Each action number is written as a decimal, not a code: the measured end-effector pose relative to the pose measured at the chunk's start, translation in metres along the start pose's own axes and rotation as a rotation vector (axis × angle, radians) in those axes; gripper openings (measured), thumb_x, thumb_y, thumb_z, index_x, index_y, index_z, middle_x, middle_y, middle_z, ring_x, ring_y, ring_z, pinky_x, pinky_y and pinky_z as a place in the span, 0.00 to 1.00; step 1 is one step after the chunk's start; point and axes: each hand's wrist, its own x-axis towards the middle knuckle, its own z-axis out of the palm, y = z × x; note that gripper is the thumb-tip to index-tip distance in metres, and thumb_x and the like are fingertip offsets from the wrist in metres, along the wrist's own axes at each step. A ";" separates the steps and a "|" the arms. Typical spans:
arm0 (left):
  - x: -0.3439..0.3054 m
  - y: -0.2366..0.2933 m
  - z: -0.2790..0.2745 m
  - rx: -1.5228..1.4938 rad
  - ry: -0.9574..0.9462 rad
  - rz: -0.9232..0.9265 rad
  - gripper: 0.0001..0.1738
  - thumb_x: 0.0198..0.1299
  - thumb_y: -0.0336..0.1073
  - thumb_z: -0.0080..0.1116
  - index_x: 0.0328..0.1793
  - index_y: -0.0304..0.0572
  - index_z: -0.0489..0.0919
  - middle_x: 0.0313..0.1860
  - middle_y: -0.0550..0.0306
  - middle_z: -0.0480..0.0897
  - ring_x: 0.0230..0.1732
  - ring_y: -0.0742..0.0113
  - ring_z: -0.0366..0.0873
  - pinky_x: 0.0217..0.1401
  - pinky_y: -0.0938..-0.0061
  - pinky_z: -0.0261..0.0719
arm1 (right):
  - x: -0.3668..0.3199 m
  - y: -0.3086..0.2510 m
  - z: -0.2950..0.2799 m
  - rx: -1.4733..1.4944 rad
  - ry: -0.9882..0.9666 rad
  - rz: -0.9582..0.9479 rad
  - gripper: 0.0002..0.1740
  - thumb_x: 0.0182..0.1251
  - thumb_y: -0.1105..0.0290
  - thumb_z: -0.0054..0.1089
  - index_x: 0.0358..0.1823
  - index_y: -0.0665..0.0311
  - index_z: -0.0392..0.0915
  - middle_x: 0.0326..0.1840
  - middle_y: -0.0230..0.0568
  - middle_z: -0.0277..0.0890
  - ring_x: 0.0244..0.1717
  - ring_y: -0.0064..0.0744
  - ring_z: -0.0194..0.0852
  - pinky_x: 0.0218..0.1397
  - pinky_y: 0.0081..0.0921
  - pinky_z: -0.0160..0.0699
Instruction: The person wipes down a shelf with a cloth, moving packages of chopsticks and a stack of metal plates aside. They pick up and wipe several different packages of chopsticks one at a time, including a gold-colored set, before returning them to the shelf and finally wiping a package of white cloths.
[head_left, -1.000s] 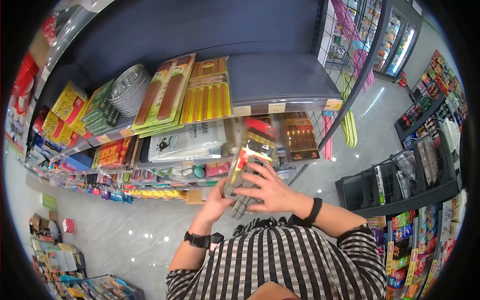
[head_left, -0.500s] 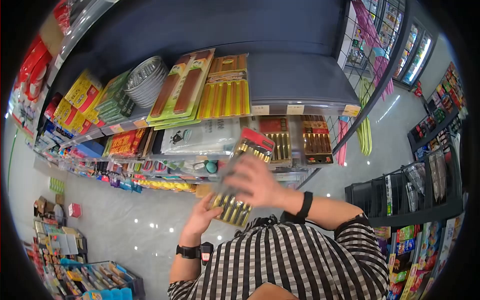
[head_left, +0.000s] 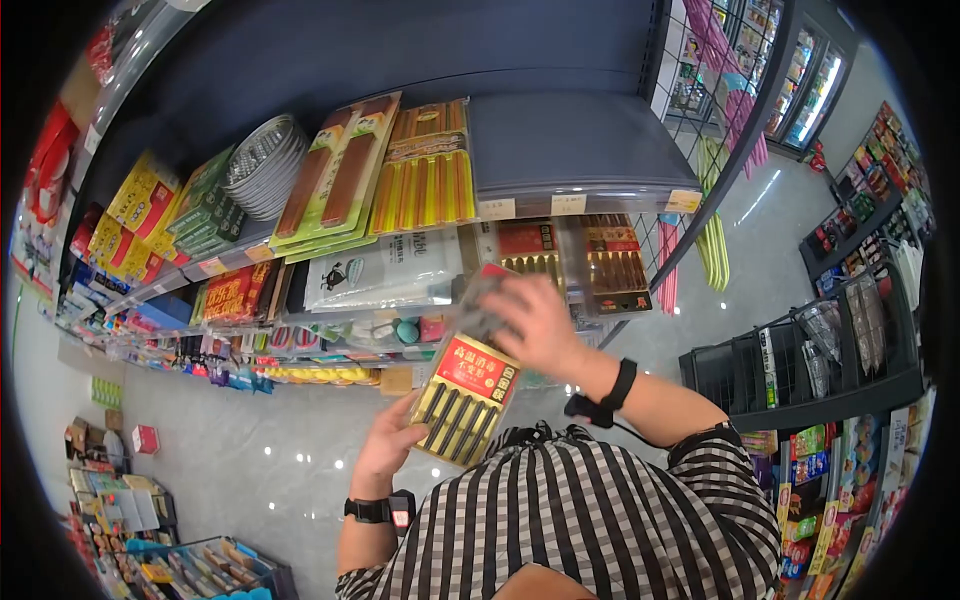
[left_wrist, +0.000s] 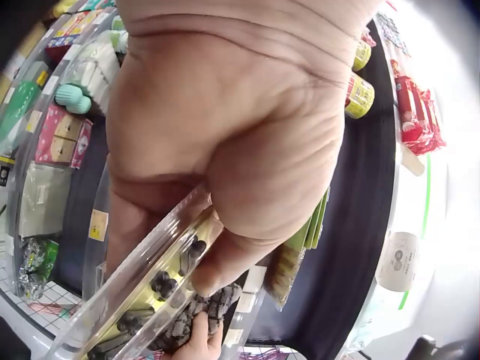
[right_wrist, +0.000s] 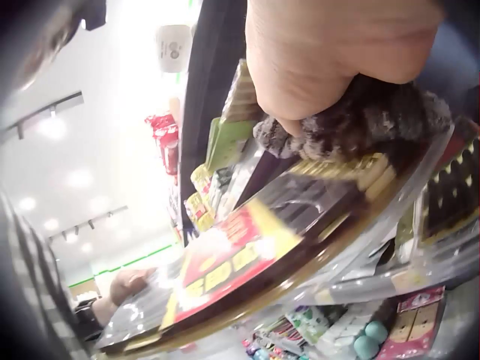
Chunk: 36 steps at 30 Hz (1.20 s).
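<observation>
A clear pack of dark chopsticks (head_left: 458, 412) with a red and gold label is tilted in front of the shelf. My left hand (head_left: 388, 445) grips its lower left edge, thumb on the front. My right hand (head_left: 545, 325) holds a grey cloth (head_left: 482, 318) against the pack's upper part. In the left wrist view, the pack's clear edge (left_wrist: 127, 281) runs into the left hand (left_wrist: 225, 127), close to the cloth (left_wrist: 199, 315). The right wrist view has the right hand (right_wrist: 337, 45) with curled fingers over the fluffy cloth (right_wrist: 360, 127) on the pack (right_wrist: 240, 259).
The shelf (head_left: 580, 150) ahead carries brown chopstick packs (head_left: 428, 170), stacked metal bowls (head_left: 265, 170) and yellow boxes (head_left: 150, 195). Further chopstick packs (head_left: 615, 262) lie one level lower. A wire side panel with hangers (head_left: 712, 240) stands right; a black rack (head_left: 800, 360) is beyond.
My right hand has moved up and right with the cloth, leaving the pack's label and lower chopsticks uncovered. My left hand keeps its grip, slightly lower than before.
</observation>
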 end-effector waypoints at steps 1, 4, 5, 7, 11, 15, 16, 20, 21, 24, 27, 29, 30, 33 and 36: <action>0.001 -0.005 0.002 -0.048 0.060 0.016 0.34 0.56 0.20 0.54 0.71 0.28 0.62 0.61 0.52 0.75 0.58 0.68 0.74 0.61 0.74 0.71 | -0.007 -0.014 0.003 0.089 -0.084 -0.110 0.24 0.48 0.64 0.66 0.51 0.51 0.77 0.51 0.38 0.70 0.55 0.44 0.66 0.59 0.44 0.68; 0.007 -0.008 0.009 -0.145 0.149 0.049 0.32 0.56 0.19 0.52 0.70 0.28 0.63 0.58 0.52 0.76 0.56 0.67 0.75 0.59 0.74 0.72 | -0.022 -0.054 -0.002 0.292 -0.303 -0.333 0.25 0.47 0.65 0.67 0.51 0.49 0.77 0.52 0.37 0.70 0.56 0.43 0.66 0.61 0.43 0.67; 0.012 -0.008 0.012 -0.204 0.174 0.072 0.31 0.56 0.19 0.52 0.69 0.29 0.63 0.57 0.52 0.77 0.55 0.66 0.76 0.58 0.74 0.73 | -0.023 -0.060 -0.005 0.398 -0.445 -0.451 0.25 0.47 0.65 0.67 0.51 0.48 0.77 0.52 0.36 0.70 0.57 0.43 0.65 0.61 0.43 0.67; 0.017 -0.012 0.016 -0.213 0.191 0.080 0.30 0.56 0.19 0.51 0.68 0.29 0.64 0.56 0.52 0.77 0.54 0.66 0.76 0.57 0.73 0.73 | -0.024 -0.057 -0.002 0.410 -0.432 -0.446 0.25 0.46 0.66 0.67 0.51 0.48 0.77 0.52 0.35 0.70 0.58 0.43 0.65 0.61 0.43 0.68; 0.004 -0.010 0.011 -0.169 0.178 0.104 0.34 0.56 0.18 0.52 0.71 0.27 0.60 0.58 0.49 0.76 0.56 0.66 0.75 0.57 0.73 0.74 | -0.021 -0.018 0.000 0.178 -0.229 -0.333 0.27 0.43 0.68 0.66 0.51 0.47 0.77 0.50 0.37 0.70 0.56 0.45 0.67 0.58 0.43 0.72; -0.022 0.000 -0.014 0.027 0.126 0.055 0.36 0.54 0.18 0.56 0.72 0.28 0.61 0.61 0.50 0.75 0.58 0.68 0.74 0.60 0.74 0.72 | 0.011 0.020 -0.023 0.108 0.016 -0.116 0.26 0.43 0.68 0.65 0.50 0.54 0.78 0.49 0.43 0.69 0.51 0.48 0.68 0.54 0.42 0.73; -0.025 0.005 -0.015 0.139 0.079 0.038 0.36 0.54 0.18 0.56 0.72 0.28 0.63 0.61 0.51 0.74 0.57 0.68 0.74 0.60 0.74 0.71 | 0.021 0.018 -0.035 0.104 0.043 -0.080 0.26 0.45 0.68 0.65 0.51 0.54 0.78 0.50 0.44 0.70 0.50 0.49 0.67 0.55 0.42 0.73; -0.031 0.014 -0.006 0.115 0.049 -0.014 0.34 0.54 0.19 0.57 0.70 0.29 0.65 0.59 0.55 0.77 0.57 0.70 0.75 0.60 0.75 0.71 | 0.035 0.009 -0.038 0.170 -0.091 -0.005 0.25 0.51 0.66 0.64 0.54 0.54 0.78 0.51 0.46 0.70 0.50 0.50 0.68 0.58 0.40 0.71; -0.031 0.014 -0.005 0.113 0.063 -0.004 0.34 0.54 0.19 0.57 0.70 0.29 0.65 0.59 0.55 0.77 0.57 0.70 0.75 0.60 0.75 0.71 | 0.029 0.012 -0.039 0.147 -0.150 0.061 0.24 0.53 0.65 0.64 0.55 0.54 0.77 0.53 0.46 0.71 0.52 0.50 0.68 0.59 0.40 0.70; -0.031 0.005 -0.010 0.138 0.030 -0.051 0.32 0.56 0.21 0.57 0.71 0.33 0.67 0.59 0.56 0.78 0.56 0.72 0.75 0.60 0.76 0.72 | -0.001 0.023 -0.036 0.120 -0.218 0.146 0.25 0.55 0.64 0.64 0.56 0.55 0.76 0.55 0.48 0.71 0.57 0.51 0.67 0.61 0.39 0.69; -0.037 -0.003 -0.012 0.182 -0.052 0.012 0.31 0.57 0.25 0.59 0.70 0.35 0.68 0.62 0.55 0.77 0.60 0.70 0.71 0.66 0.74 0.67 | -0.026 0.030 -0.026 0.303 -0.251 0.276 0.24 0.54 0.71 0.62 0.55 0.64 0.77 0.54 0.52 0.73 0.57 0.49 0.72 0.62 0.34 0.69; -0.041 -0.013 -0.020 0.331 -0.056 0.017 0.32 0.57 0.26 0.59 0.70 0.35 0.68 0.62 0.55 0.77 0.60 0.69 0.72 0.66 0.74 0.66 | -0.055 0.058 0.001 0.509 -0.176 0.426 0.24 0.59 0.73 0.58 0.59 0.72 0.72 0.55 0.47 0.74 0.55 0.38 0.73 0.61 0.29 0.68; -0.047 -0.016 -0.021 0.311 0.040 0.044 0.32 0.57 0.26 0.59 0.70 0.35 0.68 0.62 0.55 0.77 0.60 0.69 0.72 0.66 0.74 0.66 | -0.068 0.070 0.016 0.697 -0.145 0.614 0.24 0.64 0.73 0.55 0.61 0.72 0.69 0.58 0.44 0.73 0.54 0.37 0.74 0.60 0.28 0.70; -0.070 -0.021 -0.022 0.203 0.038 0.081 0.32 0.57 0.26 0.57 0.71 0.34 0.66 0.62 0.53 0.76 0.59 0.70 0.72 0.66 0.75 0.66 | -0.068 0.067 0.040 1.076 0.040 0.955 0.25 0.69 0.67 0.54 0.65 0.68 0.67 0.61 0.42 0.72 0.59 0.37 0.71 0.61 0.31 0.70; -0.105 -0.029 -0.026 0.209 0.172 0.089 0.33 0.56 0.26 0.58 0.71 0.33 0.66 0.62 0.53 0.76 0.60 0.70 0.72 0.66 0.75 0.66 | -0.055 0.054 0.071 1.199 0.005 1.113 0.26 0.69 0.62 0.54 0.65 0.67 0.66 0.59 0.42 0.73 0.57 0.39 0.73 0.59 0.34 0.73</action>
